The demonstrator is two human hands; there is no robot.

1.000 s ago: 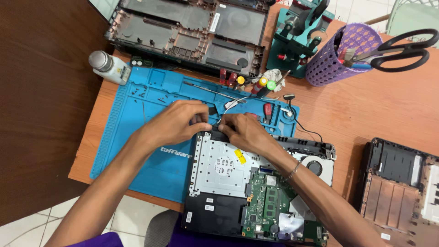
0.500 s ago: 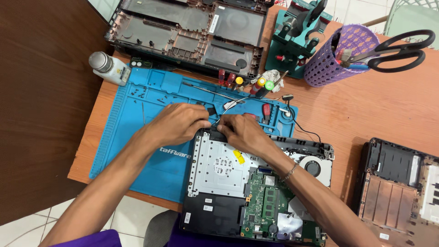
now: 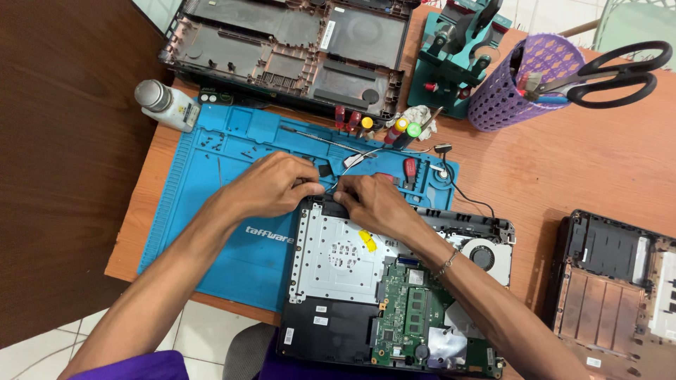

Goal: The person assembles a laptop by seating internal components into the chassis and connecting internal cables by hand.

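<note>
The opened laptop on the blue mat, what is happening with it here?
A person works with both bare hands at the far edge of an opened laptop, its metal plate and green circuit board exposed. The left hand and right hand meet at the top corner, fingertips pressed at a small dark part there. The laptop lies partly on a blue work mat holding screwdrivers. Another empty laptop shell sits behind.

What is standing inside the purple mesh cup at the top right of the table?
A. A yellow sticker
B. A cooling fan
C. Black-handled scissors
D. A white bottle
C: the black-handled scissors stick out of the purple mesh cup.
</note>
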